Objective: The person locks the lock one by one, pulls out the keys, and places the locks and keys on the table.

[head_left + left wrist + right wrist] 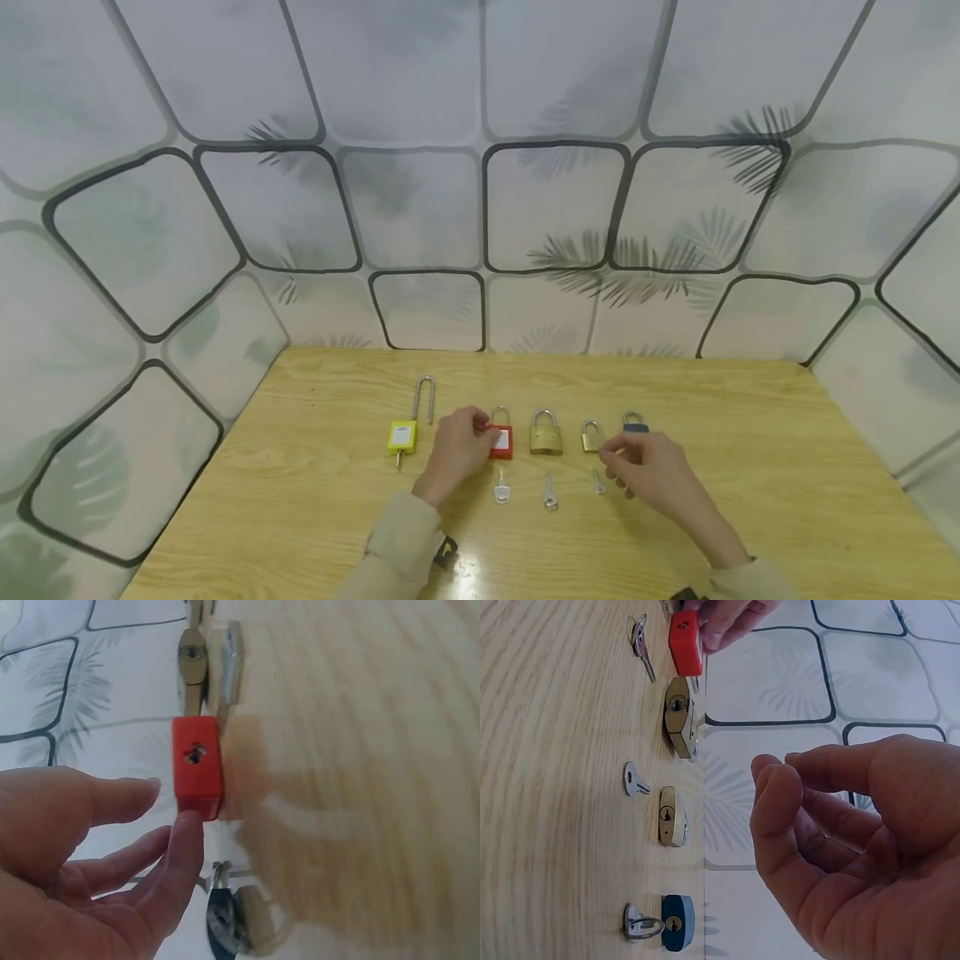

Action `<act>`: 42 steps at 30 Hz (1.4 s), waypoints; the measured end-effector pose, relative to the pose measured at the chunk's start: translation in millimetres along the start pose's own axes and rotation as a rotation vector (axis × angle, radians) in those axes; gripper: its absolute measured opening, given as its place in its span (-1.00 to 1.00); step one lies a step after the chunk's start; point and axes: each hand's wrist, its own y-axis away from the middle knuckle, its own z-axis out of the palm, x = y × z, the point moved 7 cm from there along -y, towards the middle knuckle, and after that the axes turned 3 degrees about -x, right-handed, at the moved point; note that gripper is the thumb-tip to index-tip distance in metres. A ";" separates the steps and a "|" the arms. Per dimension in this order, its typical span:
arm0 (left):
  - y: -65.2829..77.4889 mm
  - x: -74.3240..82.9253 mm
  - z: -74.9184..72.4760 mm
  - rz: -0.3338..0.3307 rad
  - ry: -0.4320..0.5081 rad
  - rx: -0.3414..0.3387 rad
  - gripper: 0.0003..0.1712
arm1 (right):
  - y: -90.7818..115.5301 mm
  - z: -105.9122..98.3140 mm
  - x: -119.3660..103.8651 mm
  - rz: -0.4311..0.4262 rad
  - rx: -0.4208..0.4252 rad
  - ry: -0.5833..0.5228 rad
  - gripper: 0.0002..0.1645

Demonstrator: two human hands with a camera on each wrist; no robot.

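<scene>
Yellow boxy padlock (402,436) seems done, metal key (399,461) inserted; red boxy padlock (504,447), touched by half-open left hand (461,446), is keyless, likely left to do; right hand (654,469) loosely curled, empty.

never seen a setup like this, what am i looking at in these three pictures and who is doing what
There is no machine here: a person works bare-handed. The wide picture comes from a camera on the head; the close ones from a camera on each wrist. On the wooden table are a yellow padlock, a red padlock, a large brass padlock, a small brass padlock and a blue padlock, with loose keys nearby. The left hand touches the red padlock. The right hand has curled fingers, with nothing visible in its grip.
</scene>
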 end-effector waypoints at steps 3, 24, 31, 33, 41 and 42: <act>2.6 -3.8 -12.5 0.010 -0.019 0.048 -0.68 | 1.2 2.3 1.0 0.002 -0.004 -0.003 -0.81; 35.5 -21.4 -34.3 -0.019 -0.301 -0.026 -0.56 | 7.5 10.7 12.9 0.001 -0.023 -0.041 -0.84; 30.0 -20.4 -34.4 -0.004 -0.270 0.026 -0.67 | 6.5 9.5 11.6 -0.006 -0.023 -0.034 -0.84; 27.8 -21.1 -34.5 -0.014 -0.244 0.035 -0.68 | 6.1 8.9 11.1 -0.002 -0.018 -0.030 -0.84; 18.5 -33.3 -33.2 -0.113 -0.046 -0.033 -0.67 | 5.0 8.9 10.3 -0.026 -0.024 -0.031 -0.84; 18.4 -33.2 -34.0 -0.118 -0.036 -0.036 -0.67 | 4.8 9.0 10.5 -0.030 -0.026 -0.029 -0.84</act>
